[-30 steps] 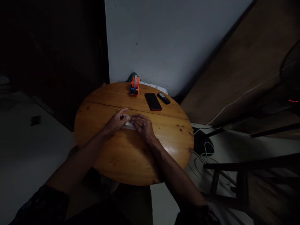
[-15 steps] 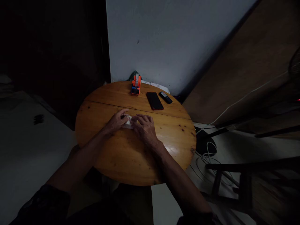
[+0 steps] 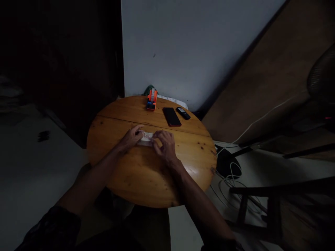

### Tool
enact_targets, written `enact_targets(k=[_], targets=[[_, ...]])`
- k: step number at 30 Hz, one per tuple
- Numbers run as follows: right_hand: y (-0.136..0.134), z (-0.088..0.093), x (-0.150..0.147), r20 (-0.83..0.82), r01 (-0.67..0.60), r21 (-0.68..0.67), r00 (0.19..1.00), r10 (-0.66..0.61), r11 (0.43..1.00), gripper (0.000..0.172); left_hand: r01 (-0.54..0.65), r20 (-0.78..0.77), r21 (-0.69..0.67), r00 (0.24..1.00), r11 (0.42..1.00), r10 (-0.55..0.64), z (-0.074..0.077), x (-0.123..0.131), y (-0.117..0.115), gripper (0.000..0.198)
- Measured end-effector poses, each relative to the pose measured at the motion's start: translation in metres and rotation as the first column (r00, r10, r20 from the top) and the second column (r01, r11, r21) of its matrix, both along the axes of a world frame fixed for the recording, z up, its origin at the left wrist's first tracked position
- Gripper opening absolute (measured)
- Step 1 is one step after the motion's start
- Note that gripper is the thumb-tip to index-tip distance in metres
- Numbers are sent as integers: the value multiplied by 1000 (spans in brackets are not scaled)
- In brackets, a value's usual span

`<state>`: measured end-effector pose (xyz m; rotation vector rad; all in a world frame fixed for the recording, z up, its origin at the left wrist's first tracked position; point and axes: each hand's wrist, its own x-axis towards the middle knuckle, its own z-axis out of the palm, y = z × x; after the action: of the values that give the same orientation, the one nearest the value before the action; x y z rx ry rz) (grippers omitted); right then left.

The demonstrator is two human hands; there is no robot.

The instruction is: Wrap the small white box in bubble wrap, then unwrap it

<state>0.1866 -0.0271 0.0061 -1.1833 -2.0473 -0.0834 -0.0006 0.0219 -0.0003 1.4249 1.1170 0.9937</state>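
Note:
Both my hands rest near the middle of a round wooden table [image 3: 136, 181]. Between them lies a small pale flat piece, perhaps folded paper [image 3: 146, 137]. My left hand [image 3: 130, 137] pinches its left end with curled fingers. My right hand [image 3: 164, 145] holds the right end, fingers bent down onto it. The room is dim, so the piece's details stay unclear.
At the table's far edge stand an orange tape dispenser [image 3: 151, 99], a dark phone [image 3: 171, 116] and a small black remote [image 3: 183, 113]. A white wall rises behind. Cables [image 3: 230, 174] and dark chair frames [image 3: 261, 198] lie on the floor to the right.
My hands have drawn slightly apart, uncovering more of the pale piece between them. The camera view shifted a little.

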Motion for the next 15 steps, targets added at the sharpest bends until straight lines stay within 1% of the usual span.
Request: enact_targets(k=[2,3,5,8,10,13,15], targets=[[1,1,5,-154,73,-12,985,-74,997,16,9,30,-18,1000,1000,-8,-1,0,2,62],[2,0,6,-199,86,-20,976,-89,996,17,14,43,-26,999,1000,-13,-1,-1,2,63],[4,-1,7,-208,60,-48,976,-69,997,22,20,54,-24,998,1000,-18,-2,-1,4,65],[3,-2,3,-109,-8,-118,994,-5,993,33,26,27,0,999,1000,-26,-4,-1,4,66],[2,-2,1,-19,-27,-165,1000,25,986,39,39,13,7,999,999,-39,-4,-2,4,66],[1,-1,-2,142,-18,-177,989,43,984,35,47,11,5,999,999,-47,-4,-2,4,65],[1,-2,-7,249,4,-126,968,28,992,31,40,10,15,999,999,-40,-5,-2,4,64]])
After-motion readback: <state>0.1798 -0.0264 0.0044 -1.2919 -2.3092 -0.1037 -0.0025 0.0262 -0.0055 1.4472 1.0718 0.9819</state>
